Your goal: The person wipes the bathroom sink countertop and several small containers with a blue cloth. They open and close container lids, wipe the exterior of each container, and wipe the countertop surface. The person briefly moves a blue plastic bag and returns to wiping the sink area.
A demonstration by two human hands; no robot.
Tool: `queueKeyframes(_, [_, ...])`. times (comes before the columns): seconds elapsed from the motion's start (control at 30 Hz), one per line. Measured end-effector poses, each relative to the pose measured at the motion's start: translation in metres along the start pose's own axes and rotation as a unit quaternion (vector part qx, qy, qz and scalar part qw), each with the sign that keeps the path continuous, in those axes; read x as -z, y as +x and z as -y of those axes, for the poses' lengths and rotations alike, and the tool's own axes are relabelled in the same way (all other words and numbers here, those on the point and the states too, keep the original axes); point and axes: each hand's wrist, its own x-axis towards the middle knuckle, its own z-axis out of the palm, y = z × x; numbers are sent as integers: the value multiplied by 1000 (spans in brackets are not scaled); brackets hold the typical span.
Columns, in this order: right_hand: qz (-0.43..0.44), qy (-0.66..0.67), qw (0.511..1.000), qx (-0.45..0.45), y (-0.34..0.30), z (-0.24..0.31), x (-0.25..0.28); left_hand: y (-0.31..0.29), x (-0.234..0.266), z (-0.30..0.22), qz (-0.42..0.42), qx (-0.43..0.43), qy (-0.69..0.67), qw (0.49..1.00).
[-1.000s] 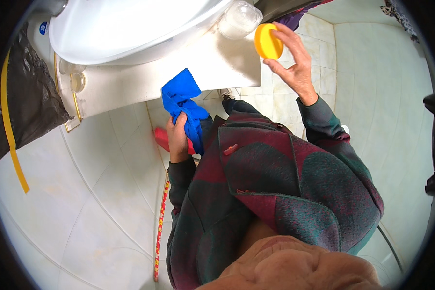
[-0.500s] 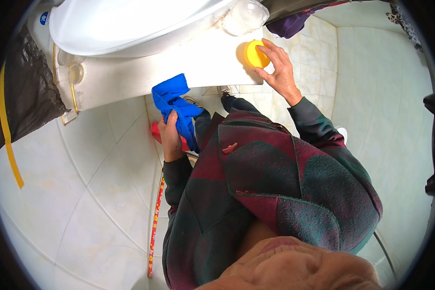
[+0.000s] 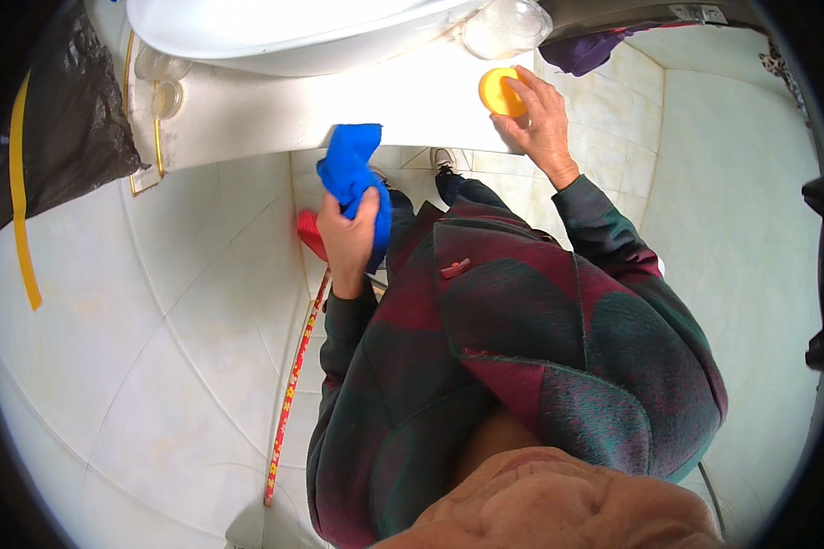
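My left hand point(image 3: 348, 240) grips a bunched blue cloth point(image 3: 351, 163) in front of the white counter point(image 3: 275, 108); the cloth's upper end overlaps the counter's near edge in view. Its lower folds hang beside my wrist. Over the counter's right end, my right hand point(image 3: 542, 123) holds a round yellow lid point(image 3: 496, 93) by its rim, thumb on the near side and fingers on the far side. Whether the lid rests on the counter, I cannot tell. Behind it stands a clear jar point(image 3: 506, 29).
A white basin point(image 3: 275, 37) sits on the counter. Small clear glass containers point(image 3: 167, 99) are at its left end. A black plastic bag point(image 3: 64, 137) hangs at the far left. Below my left hand are a red object point(image 3: 310, 234) and a red-yellow patterned stick point(image 3: 293, 384).
The view has shifted, moving the scene up and right. My left thumb now lies over the cloth, which is gathered more tightly. The yellow lid is slightly nearer the counter's front edge.
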Motion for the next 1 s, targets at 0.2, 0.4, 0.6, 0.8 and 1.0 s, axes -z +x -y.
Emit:
queueKeyframes(0.2, [-19, 27, 999, 13, 1, 0, -2, 18, -67, -48, 91, -145, 264, 949])
queueKeyframes(0.4, [4, 45, 999, 4, 1, -5, -1, 45, -135, -47, 113, -317, 308, 890])
queueKeyframes(0.6, [-3, 31, 999, 27, 1, 0, 0, 62, -122, -36, 40, -280, 313, 907])
queueKeyframes(0.8, [1, 18, 999, 29, 4, 8, -8, 80, -50, -23, -67, -186, 335, 921])
queueKeyframes(1.0, [-18, 29, 998, 53, 7, 10, -3, 88, 28, 29, -224, -138, 288, 921])
